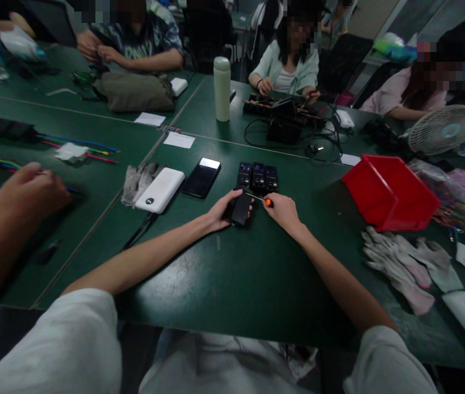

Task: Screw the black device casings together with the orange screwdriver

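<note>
The black block (241, 209) is held in the left hand (220, 211), over the bench (199, 284), between its near edge and the row of three black modules (258, 176). Its long axis runs from the near edge toward the far edge, with the far end leaning slightly right. The left fingers are closed around it, thumb on one side, fingertips on the other. Just to its right, the fingers of the right hand (285, 212) pinch a small screwdriver (269, 203), whose thin shaft lies crosswise to the block and points at its far end; whether the tip touches, I cannot tell. The block looks boxy and matt, like hard plastic; the screwdriver shows bright orange; the bench is smooth, green and faintly shiny.
</note>
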Action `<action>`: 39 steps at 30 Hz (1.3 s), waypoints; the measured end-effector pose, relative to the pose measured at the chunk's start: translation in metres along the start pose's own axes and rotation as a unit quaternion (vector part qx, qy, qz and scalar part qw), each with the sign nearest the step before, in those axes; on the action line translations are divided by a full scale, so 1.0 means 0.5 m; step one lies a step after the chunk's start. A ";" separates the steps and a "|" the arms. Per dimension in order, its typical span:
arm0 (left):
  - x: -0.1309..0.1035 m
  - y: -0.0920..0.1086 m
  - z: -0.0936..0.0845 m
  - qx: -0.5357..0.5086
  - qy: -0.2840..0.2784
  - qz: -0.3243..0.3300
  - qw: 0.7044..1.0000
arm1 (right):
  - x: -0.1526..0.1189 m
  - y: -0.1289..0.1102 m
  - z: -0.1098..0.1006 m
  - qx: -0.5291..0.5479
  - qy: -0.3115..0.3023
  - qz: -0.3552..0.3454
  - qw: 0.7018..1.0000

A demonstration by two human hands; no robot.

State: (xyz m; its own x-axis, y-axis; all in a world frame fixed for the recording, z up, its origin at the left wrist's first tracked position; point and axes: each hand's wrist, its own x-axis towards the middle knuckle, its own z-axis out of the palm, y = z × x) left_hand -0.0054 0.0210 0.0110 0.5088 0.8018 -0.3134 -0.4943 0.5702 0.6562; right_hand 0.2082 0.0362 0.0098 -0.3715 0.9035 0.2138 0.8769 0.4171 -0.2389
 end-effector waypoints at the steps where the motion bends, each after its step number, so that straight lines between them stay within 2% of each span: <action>1: 0.001 -0.001 -0.002 0.004 -0.002 0.000 1.000 | -0.001 -0.001 -0.001 0.003 0.000 -0.003 1.000; 12: -0.003 0.001 0.002 -0.006 -0.019 0.004 1.000 | -0.015 -0.024 -0.007 -0.032 0.002 0.031 0.999; 19: -0.003 -0.002 -0.004 0.026 -0.026 -0.001 0.999 | -0.044 -0.033 -0.033 -0.031 -0.052 -0.023 0.998; 24: -0.005 -0.001 0.000 0.032 -0.029 -0.004 0.999 | -0.063 -0.035 -0.045 -0.040 -0.075 -0.020 0.996; 33: -0.012 -0.010 0.016 0.049 -0.046 0.066 0.996 | -0.082 -0.022 -0.055 0.000 -0.106 0.003 0.994; 36: -0.010 -0.013 0.014 0.057 -0.056 0.076 0.994 | -0.083 -0.024 -0.053 0.019 -0.094 0.015 0.995; 39: -0.010 -0.014 0.014 0.065 -0.064 0.085 0.992 | -0.078 -0.024 -0.055 0.130 -0.041 0.016 0.991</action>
State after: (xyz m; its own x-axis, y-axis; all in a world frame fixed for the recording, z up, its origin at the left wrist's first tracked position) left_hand 0.0004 0.0117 0.0126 0.5150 0.8506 -0.1063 -0.4899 0.3938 0.7777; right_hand 0.2205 -0.0069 0.0305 -0.3780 0.9169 0.1277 0.7840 0.3904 -0.4826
